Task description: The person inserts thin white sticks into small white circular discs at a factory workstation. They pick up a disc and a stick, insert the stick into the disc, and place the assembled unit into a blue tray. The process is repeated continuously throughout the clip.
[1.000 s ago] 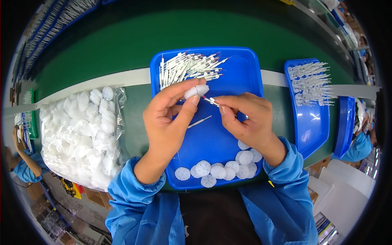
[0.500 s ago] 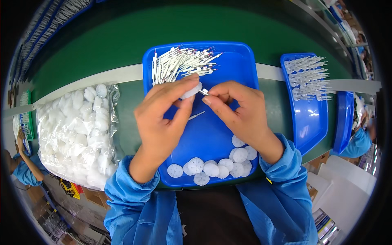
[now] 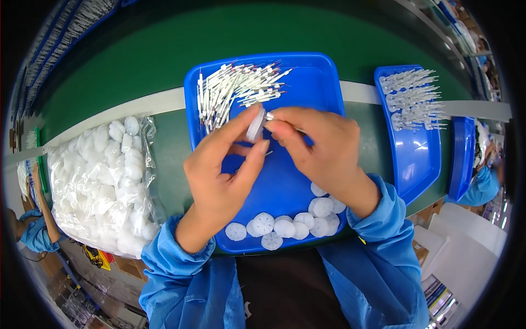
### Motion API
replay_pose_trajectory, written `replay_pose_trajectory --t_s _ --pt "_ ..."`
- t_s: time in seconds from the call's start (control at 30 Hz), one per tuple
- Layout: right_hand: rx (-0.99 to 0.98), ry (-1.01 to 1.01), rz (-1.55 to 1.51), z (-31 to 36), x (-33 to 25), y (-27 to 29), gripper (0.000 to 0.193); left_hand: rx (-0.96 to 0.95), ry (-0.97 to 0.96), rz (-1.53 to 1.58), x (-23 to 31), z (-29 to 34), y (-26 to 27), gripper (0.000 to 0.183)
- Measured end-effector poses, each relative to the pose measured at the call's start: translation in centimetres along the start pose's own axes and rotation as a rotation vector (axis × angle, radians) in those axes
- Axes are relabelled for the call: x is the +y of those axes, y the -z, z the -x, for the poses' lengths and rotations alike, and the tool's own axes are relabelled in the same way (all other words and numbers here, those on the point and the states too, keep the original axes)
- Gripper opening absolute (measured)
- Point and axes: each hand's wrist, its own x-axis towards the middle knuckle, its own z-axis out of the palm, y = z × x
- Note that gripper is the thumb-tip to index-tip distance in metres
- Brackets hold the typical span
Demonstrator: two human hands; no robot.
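Note:
My left hand (image 3: 222,172) pinches a round white plastic disc (image 3: 256,127) on edge between thumb and fingers. Facing it, my right hand (image 3: 323,148) grips a thin white stick with a metal-looking tip (image 3: 269,116), its end against or very close to the disc. Both hands are above a blue tray (image 3: 296,192). A heap of thin white sticks (image 3: 233,88) fills the tray's far left part. Several loose white discs (image 3: 263,222) lie along its near edge. Beneath my hands one stick lies alone, mostly hidden.
To the left sits a clear plastic bag (image 3: 104,181) full of white discs. A second blue tray (image 3: 413,164) at right carries rows of assembled white pieces (image 3: 411,98). Other people's arms (image 3: 46,205) show at the far left and far right.
The disc has turned more upright in my left hand. My right hand has shifted slightly left, bringing the stick to the disc. The tray appears slightly farther left.

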Motion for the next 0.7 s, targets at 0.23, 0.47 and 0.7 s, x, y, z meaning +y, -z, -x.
replay_pose_trajectory --t_s 0.23,0.47,0.7 --pt "-0.041 -0.066 -0.285 -0.6 1.1 0.7 0.023 -0.071 0.026 0.076 -0.4 -0.9 1.1 0.045" --pt "-0.193 -0.282 -0.649 0.2 1.2 0.9 0.028 -0.121 -0.231 -0.169 -0.2 -1.3 1.1 0.05" --pt "-0.252 -0.381 -0.899 0.2 1.5 1.3 0.027 -0.159 -0.359 -0.222 -0.3 -1.6 1.3 0.049"
